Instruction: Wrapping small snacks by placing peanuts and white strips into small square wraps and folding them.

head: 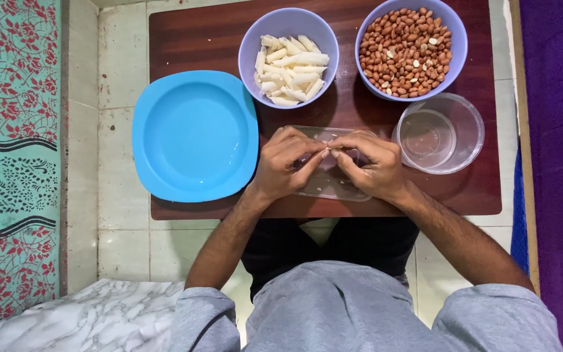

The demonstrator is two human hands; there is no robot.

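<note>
My left hand (285,164) and my right hand (369,163) meet fingertip to fingertip over a clear rectangular plastic tray (324,189) at the front of a small dark wooden table (193,36). The fingertips pinch something small and pale between them; it is too small to identify. A few pale bits lie in the tray. Behind the hands stand a lilac bowl of white tube pasta (288,58) and a lilac bowl of brown peanuts (410,49).
A blue square plate (193,135) lies at the table's left. A clear round plastic container (439,133) stands to the right of my hands. Pale tiled floor surrounds the table, with patterned cloth at left and purple fabric at right.
</note>
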